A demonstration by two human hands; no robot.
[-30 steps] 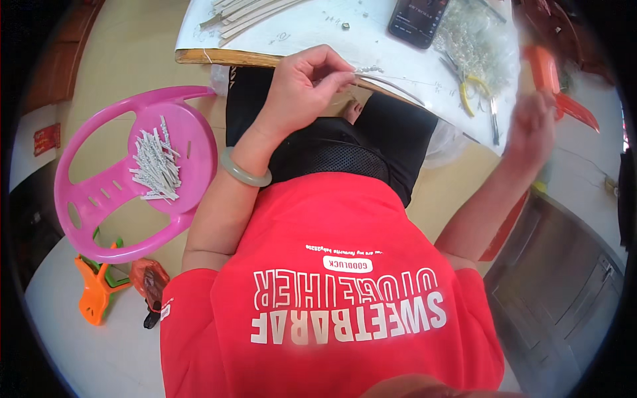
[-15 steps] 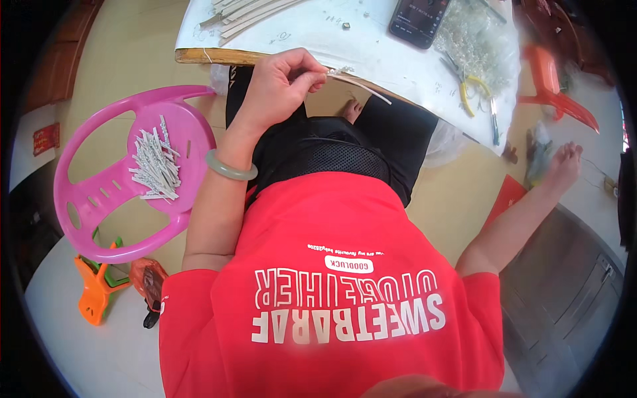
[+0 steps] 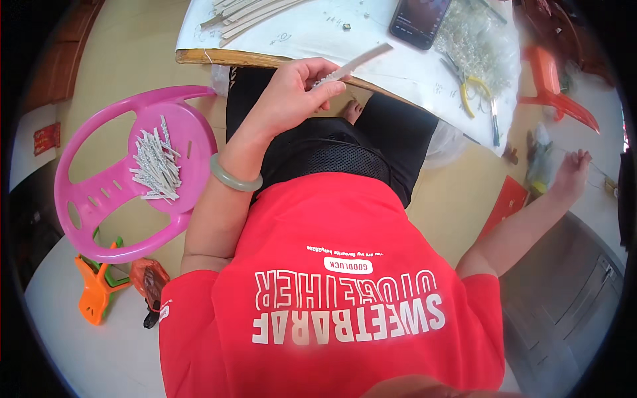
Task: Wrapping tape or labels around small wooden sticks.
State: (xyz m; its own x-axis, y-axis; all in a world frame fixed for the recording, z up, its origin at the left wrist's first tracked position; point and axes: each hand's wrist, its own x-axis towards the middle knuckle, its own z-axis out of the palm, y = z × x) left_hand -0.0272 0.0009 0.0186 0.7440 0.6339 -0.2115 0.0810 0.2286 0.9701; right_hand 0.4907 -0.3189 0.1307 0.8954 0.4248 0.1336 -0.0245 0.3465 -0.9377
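Note:
My left hand, with a pale green bangle at its wrist, pinches a narrow pale strip at the table's front edge. Small whitish beads run along the strip near the fingers. Its bare end points up and to the right over the table. My right hand is stretched far out to the right, away from the table. Its fingers are curled together, and what they hold, if anything, is too small to make out.
On the white-covered table lie pale strips, a phone, yellow-handled pliers and a clear bag of beads. A pink chair at left bears beaded strips. A red stool stands right.
My left hand has turned and come slightly nearer; the strip now tilts up-right and shows its broad side. My right hand has dropped a little, fingers more curled. The phone's picture has changed.

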